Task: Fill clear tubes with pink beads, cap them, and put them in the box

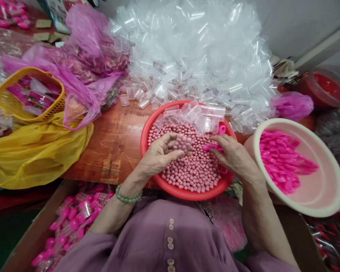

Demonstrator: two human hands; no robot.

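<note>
My left hand (163,151) is closed round a small clear plastic container (183,142) that has pink beads inside. To its right, my right hand (229,151) pinches a bright pink plastic piece (211,147), its end pointing toward the container but apart from it. Both hands are over a red basin (145,145) full of round pink beads (192,179). Several clear containers (187,113) lie on the beads at the basin's far side. Another pink plastic piece (221,129) rests near the basin's right rim.
A big heap of clear containers (195,49) covers the table behind the basin. At right stands a cream tub (323,181) with pink pieces (286,158). A yellow basket (0,98) and yellow bag (45,155) lie left. Below left, a box holds filled pink-capped containers (76,215).
</note>
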